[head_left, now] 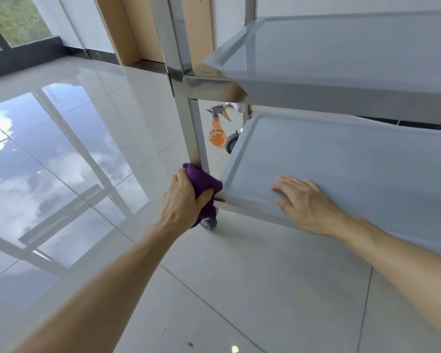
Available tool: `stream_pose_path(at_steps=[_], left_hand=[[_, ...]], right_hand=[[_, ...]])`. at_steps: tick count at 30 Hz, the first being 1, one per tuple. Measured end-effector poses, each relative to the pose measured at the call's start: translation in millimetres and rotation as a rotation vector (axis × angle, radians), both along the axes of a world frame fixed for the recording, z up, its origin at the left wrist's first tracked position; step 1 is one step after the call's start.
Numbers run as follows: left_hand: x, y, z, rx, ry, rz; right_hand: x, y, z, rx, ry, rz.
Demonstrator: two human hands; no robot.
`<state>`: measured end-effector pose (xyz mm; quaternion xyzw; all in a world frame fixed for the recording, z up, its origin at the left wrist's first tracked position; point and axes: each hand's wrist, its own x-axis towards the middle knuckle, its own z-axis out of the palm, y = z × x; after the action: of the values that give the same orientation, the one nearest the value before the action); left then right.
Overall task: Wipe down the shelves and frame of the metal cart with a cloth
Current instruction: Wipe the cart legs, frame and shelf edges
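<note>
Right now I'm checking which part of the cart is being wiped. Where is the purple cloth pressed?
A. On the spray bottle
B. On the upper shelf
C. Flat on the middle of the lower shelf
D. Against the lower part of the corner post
D: the left hand grips the purple cloth against the corner post, just beside the lower shelf corner, while the right hand rests flat on that shelf.

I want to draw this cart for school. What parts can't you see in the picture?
All in the head view:
- Cart: its right side and top are cut off by the picture's edges.
- Near wheel: mostly hidden behind the purple cloth and the left hand.
- Spray bottle: its left edge is hidden by the cart's post.
- Lower shelf: part lies under the right hand.
</note>
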<state>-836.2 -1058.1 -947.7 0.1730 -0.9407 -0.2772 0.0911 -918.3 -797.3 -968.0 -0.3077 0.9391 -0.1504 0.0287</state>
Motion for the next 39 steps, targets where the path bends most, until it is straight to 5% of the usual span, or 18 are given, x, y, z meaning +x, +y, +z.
stream_pose_path(at_steps=[6, 15, 18, 25, 30, 33, 36, 39], left_hand=[[11.0, -8.1, 47.1, -0.064, -0.419, -0.034], [3.2, 46.4, 91.3, 0.910, -0.334, -0.223], [-1.4, 46.4, 91.1, 1.067, -0.264, -0.163], [-4.6, 34.9, 66.7, 0.621, -0.150, -0.124], [-5.8, 39.8, 50.4, 0.028, -0.027, -0.219], [-8.9, 40.9, 43.9, -0.109, -0.040, -0.239], [-8.2, 40.9, 39.0, -0.227, -0.130, -0.286], [-7.4, 36.4, 36.3, -0.323, -0.220, -0.297]], right_hand=[[7.3, -3.1, 36.6, -0.139, -0.155, 0.081], [32.0, -28.9, 76.5, -0.548, -0.713, 0.250], [26.5, -28.9, 76.1, -0.691, -0.831, 0.223], [4.9, -32.7, 59.9, -1.000, -1.182, 0.004], [-3.3, -26.8, 43.0, -0.694, -0.701, -0.222], [-16.3, 0.1, 42.1, -0.395, -0.386, -0.331], [-17.3, 21.1, 37.2, -0.162, -0.297, -0.400], [-10.7, 10.7, 29.5, -0.074, -0.023, -0.239]])
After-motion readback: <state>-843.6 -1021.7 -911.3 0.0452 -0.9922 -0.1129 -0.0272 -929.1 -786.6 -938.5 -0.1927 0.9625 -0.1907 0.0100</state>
